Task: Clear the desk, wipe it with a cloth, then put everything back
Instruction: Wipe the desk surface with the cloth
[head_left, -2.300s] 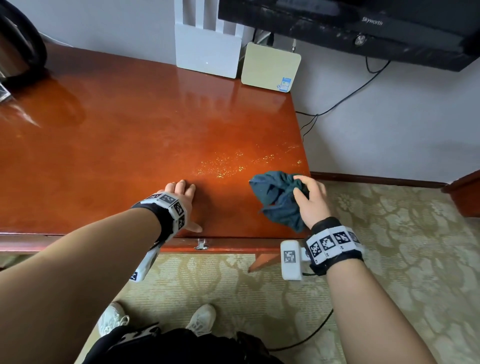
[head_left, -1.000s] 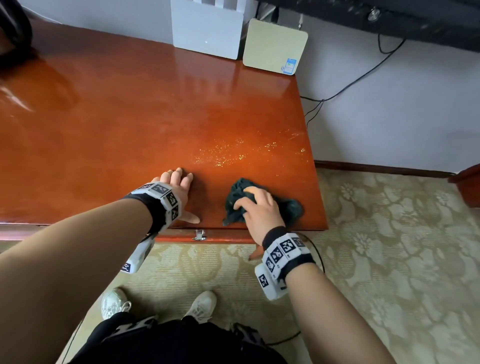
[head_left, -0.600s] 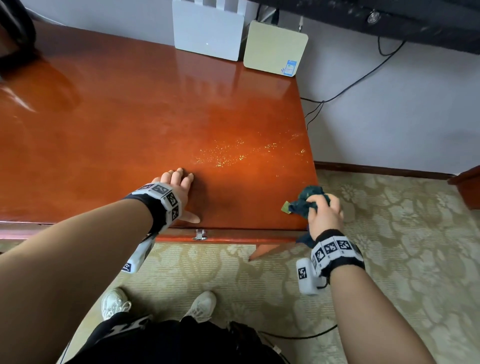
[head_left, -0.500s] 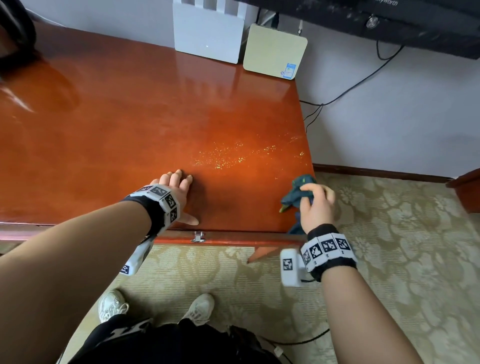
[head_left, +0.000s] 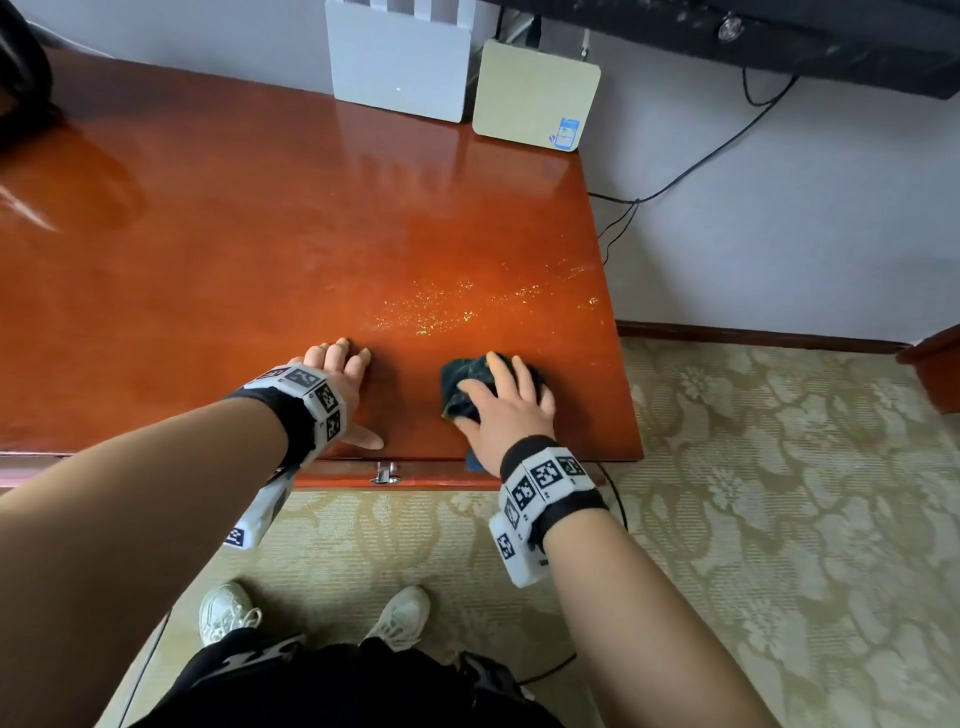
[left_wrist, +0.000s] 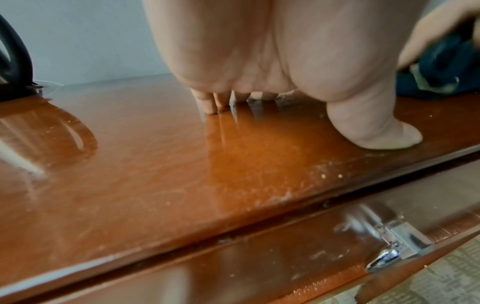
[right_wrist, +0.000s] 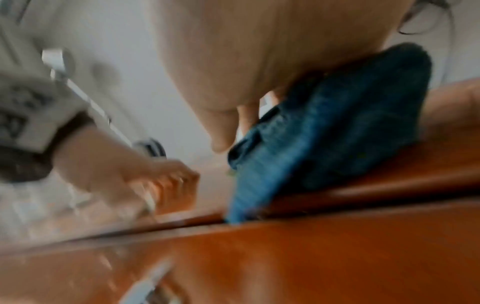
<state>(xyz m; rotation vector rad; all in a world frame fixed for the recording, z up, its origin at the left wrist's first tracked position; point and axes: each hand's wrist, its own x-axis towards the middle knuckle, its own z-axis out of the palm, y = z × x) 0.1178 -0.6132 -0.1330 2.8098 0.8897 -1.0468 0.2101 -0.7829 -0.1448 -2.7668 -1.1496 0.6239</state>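
A bunched dark teal cloth (head_left: 460, 382) lies on the glossy red-brown desk (head_left: 234, 249) near its front right corner. My right hand (head_left: 501, 400) lies on top of it and presses it down with fingers spread. In the blurred right wrist view the thumb hangs off the cloth (right_wrist: 350, 123), and a corner of the cloth droops over the front edge. My left hand (head_left: 343, 374) rests beside it on the desk, fingertips and thumb (left_wrist: 384, 135) touching the wood, holding nothing. Golden specks (head_left: 441, 312) lie scattered just beyond both hands.
A white box (head_left: 397, 57) and a beige box (head_left: 535, 96) stand against the wall at the desk's back right. A black kettle (head_left: 21, 83) is at the far left. Cables (head_left: 675, 182) hang beside the desk's right edge. A metal latch (head_left: 385, 474) sits on the drawer front.
My right hand carried the cloth off the desk's right edge, then brought it back left onto the desk near the front. The left hand has stayed put.
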